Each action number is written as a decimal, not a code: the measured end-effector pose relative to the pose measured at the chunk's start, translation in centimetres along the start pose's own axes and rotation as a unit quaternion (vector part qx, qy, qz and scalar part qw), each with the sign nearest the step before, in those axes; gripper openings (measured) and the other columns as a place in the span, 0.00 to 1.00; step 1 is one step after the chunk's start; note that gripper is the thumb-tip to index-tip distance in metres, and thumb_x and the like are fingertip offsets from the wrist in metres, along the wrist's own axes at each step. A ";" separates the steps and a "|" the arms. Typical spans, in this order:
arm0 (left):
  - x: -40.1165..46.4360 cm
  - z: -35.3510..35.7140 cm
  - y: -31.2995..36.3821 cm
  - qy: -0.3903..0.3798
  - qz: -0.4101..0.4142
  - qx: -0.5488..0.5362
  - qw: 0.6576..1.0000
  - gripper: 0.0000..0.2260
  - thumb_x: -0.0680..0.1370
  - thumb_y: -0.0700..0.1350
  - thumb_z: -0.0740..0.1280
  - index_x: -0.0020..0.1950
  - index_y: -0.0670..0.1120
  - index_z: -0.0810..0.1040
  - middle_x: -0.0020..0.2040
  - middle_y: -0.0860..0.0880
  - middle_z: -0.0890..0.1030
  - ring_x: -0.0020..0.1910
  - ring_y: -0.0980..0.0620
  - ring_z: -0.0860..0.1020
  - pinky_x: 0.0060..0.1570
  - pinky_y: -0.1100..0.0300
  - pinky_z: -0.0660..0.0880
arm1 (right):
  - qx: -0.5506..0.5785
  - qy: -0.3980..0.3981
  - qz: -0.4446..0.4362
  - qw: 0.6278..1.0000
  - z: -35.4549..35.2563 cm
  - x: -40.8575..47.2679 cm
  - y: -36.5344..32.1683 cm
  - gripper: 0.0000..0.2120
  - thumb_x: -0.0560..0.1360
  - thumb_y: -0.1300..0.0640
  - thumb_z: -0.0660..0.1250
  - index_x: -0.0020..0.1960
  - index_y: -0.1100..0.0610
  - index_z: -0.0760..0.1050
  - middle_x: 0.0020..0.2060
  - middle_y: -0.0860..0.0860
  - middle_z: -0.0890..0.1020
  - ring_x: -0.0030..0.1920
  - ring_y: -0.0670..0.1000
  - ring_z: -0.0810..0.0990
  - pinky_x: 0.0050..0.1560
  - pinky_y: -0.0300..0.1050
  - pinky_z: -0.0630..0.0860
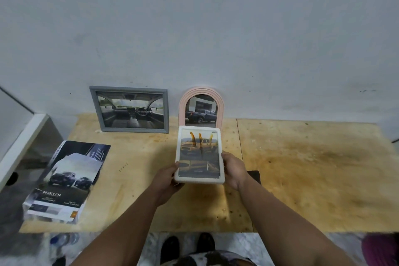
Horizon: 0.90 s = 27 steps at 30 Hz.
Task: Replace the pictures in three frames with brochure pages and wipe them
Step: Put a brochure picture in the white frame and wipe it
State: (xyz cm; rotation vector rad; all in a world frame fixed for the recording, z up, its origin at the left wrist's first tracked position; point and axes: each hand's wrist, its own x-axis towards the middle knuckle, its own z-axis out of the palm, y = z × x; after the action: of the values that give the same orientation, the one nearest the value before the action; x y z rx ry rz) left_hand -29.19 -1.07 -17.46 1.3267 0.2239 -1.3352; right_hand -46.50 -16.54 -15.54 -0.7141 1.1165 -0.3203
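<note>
I hold a white rectangular frame (199,179) above the middle of the wooden table (313,168); it shows a yellow car page. My left hand (167,176) grips its lower left edge and my right hand (234,169) grips its right edge. A grey frame (129,110) with a car-interior picture leans on the wall behind. Beside it leans a pink arched frame (201,106) with a dark pickup picture. A car brochure (64,181) with loose cut pages on top lies at the table's left front.
A dark cloth-like object (254,176) lies on the table just behind my right wrist, mostly hidden. A white cabinet edge (21,147) stands to the left of the table. A plastic bottle (64,239) lies on the floor below the table's front edge, near my shoes.
</note>
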 end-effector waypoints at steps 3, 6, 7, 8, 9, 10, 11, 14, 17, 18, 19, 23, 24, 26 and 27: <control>0.2 0.2 -0.1 0.003 0.001 0.002 1.000 0.09 0.80 0.45 0.70 0.57 0.41 0.83 0.48 0.43 0.87 0.51 0.42 0.81 0.40 0.52 0.81 | 0.051 0.001 0.010 0.999 -0.5 0.3 0.2 0.15 0.83 0.58 0.60 0.61 0.62 0.82 0.54 0.64 0.86 0.53 0.64 0.86 0.49 0.60 0.84; 0.6 0.2 -0.4 0.019 0.012 0.016 1.000 0.09 0.78 0.44 0.72 0.55 0.40 0.83 0.48 0.42 0.86 0.49 0.42 0.82 0.39 0.53 0.81 | 0.067 0.005 0.023 0.997 -0.7 0.4 0.3 0.15 0.84 0.58 0.58 0.62 0.62 0.81 0.53 0.64 0.86 0.53 0.64 0.86 0.50 0.63 0.84; 0.7 0.1 -0.5 0.020 0.014 0.022 0.999 0.09 0.78 0.44 0.72 0.55 0.40 0.84 0.49 0.41 0.86 0.49 0.42 0.82 0.39 0.52 0.81 | 0.068 0.008 0.024 0.997 -0.8 0.5 0.3 0.16 0.84 0.57 0.58 0.62 0.62 0.81 0.53 0.64 0.86 0.52 0.64 0.86 0.49 0.63 0.84; 0.8 -0.1 -0.7 0.021 0.016 0.025 0.999 0.09 0.78 0.44 0.72 0.54 0.40 0.84 0.50 0.40 0.86 0.48 0.42 0.83 0.40 0.52 0.81 | 0.068 0.009 0.024 0.997 -0.8 0.5 0.3 0.16 0.84 0.57 0.58 0.62 0.62 0.81 0.53 0.64 0.86 0.51 0.64 0.87 0.48 0.62 0.84; 0.9 -0.4 -0.9 0.025 0.017 0.026 0.999 0.09 0.77 0.43 0.73 0.54 0.40 0.85 0.51 0.40 0.86 0.47 0.42 0.84 0.40 0.52 0.81 | 0.067 0.010 0.024 0.997 -0.7 0.5 0.4 0.16 0.84 0.57 0.58 0.62 0.62 0.81 0.52 0.64 0.86 0.51 0.65 0.87 0.48 0.62 0.84; 1.0 -0.6 -1.1 0.032 0.017 0.025 0.999 0.09 0.77 0.43 0.74 0.54 0.40 0.85 0.50 0.40 0.86 0.46 0.42 0.84 0.40 0.51 0.81 | 0.065 0.013 0.024 0.997 -0.7 0.6 0.6 0.16 0.85 0.57 0.58 0.62 0.62 0.81 0.53 0.64 0.86 0.52 0.65 0.86 0.50 0.63 0.84; 1.1 -0.8 -1.3 0.043 0.014 0.022 0.999 0.09 0.76 0.43 0.74 0.54 0.40 0.85 0.49 0.40 0.86 0.45 0.42 0.85 0.39 0.51 0.82 | 0.062 0.018 0.025 0.998 -0.6 0.7 0.8 0.16 0.85 0.57 0.57 0.63 0.62 0.80 0.53 0.63 0.86 0.53 0.65 0.86 0.53 0.65 0.83; 1.5 -1.1 -1.5 0.059 -0.038 0.024 0.997 0.12 0.75 0.44 0.75 0.55 0.40 0.83 0.47 0.41 0.87 0.46 0.43 0.85 0.39 0.52 0.82 | 0.056 0.035 0.034 0.997 -0.7 1.1 1.7 0.15 0.85 0.57 0.57 0.64 0.61 0.78 0.54 0.64 0.85 0.55 0.66 0.85 0.57 0.69 0.81; 1.7 -1.6 -1.9 0.059 -0.092 0.072 0.991 0.15 0.75 0.48 0.76 0.56 0.39 0.83 0.48 0.40 0.86 0.47 0.42 0.84 0.39 0.52 0.82 | 0.066 0.042 0.055 0.995 -1.3 1.3 2.7 0.14 0.86 0.57 0.57 0.65 0.60 0.78 0.54 0.63 0.86 0.55 0.65 0.85 0.53 0.65 0.83; 1.8 -1.8 -2.1 0.070 -0.092 0.082 0.990 0.14 0.75 0.48 0.76 0.55 0.40 0.83 0.50 0.40 0.86 0.48 0.42 0.83 0.39 0.53 0.81 | 0.058 0.041 0.064 0.995 -1.4 1.3 2.9 0.14 0.86 0.57 0.58 0.64 0.59 0.78 0.54 0.62 0.86 0.54 0.64 0.86 0.50 0.63 0.84; 1.9 -2.1 -2.3 0.082 -0.088 0.086 0.989 0.14 0.75 0.48 0.76 0.55 0.40 0.83 0.50 0.40 0.85 0.49 0.42 0.82 0.38 0.54 0.81 | 0.033 0.043 0.070 0.996 -1.5 1.4 3.2 0.13 0.85 0.57 0.58 0.64 0.57 0.79 0.53 0.61 0.86 0.54 0.63 0.86 0.49 0.61 0.84; 2.1 -3.2 -3.1 0.090 -0.081 0.078 0.990 0.11 0.75 0.48 0.75 0.53 0.42 0.83 0.45 0.42 0.87 0.48 0.44 0.83 0.38 0.55 0.81 | -0.127 0.098 0.021 0.987 -2.1 2.0 3.3 0.12 0.84 0.59 0.61 0.63 0.56 0.80 0.51 0.56 0.87 0.51 0.56 0.86 0.48 0.52 0.85; 2.2 -3.4 -3.3 0.089 -0.078 0.078 0.990 0.11 0.76 0.48 0.75 0.53 0.43 0.83 0.44 0.43 0.87 0.48 0.44 0.83 0.38 0.55 0.81 | -0.185 0.127 -0.014 0.974 -2.6 2.1 3.1 0.11 0.84 0.60 0.62 0.63 0.57 0.80 0.53 0.55 0.86 0.51 0.54 0.85 0.47 0.46 0.84; 2.3 -3.9 -3.5 0.096 -0.069 0.077 0.990 0.10 0.77 0.48 0.74 0.53 0.43 0.83 0.43 0.44 0.87 0.48 0.44 0.83 0.37 0.54 0.81 | -0.315 0.203 -0.082 0.923 -4.1 2.0 2.8 0.11 0.83 0.58 0.62 0.62 0.55 0.79 0.54 0.53 0.85 0.48 0.50 0.82 0.43 0.40 0.78; 2.4 -4.1 -3.5 0.101 -0.064 0.080 0.990 0.10 0.77 0.48 0.74 0.53 0.43 0.83 0.43 0.44 0.87 0.48 0.44 0.83 0.38 0.54 0.81 | -0.364 0.237 -0.100 0.895 -5.0 1.9 2.6 0.11 0.83 0.57 0.63 0.63 0.53 0.79 0.53 0.53 0.85 0.47 0.50 0.81 0.44 0.42 0.78</control>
State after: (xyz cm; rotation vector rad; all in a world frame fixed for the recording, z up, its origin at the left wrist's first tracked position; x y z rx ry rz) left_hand -28.91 1.76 -22.62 1.6083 0.3527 -1.3468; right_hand -50.47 -17.42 -19.84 -1.4776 1.6577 -0.2494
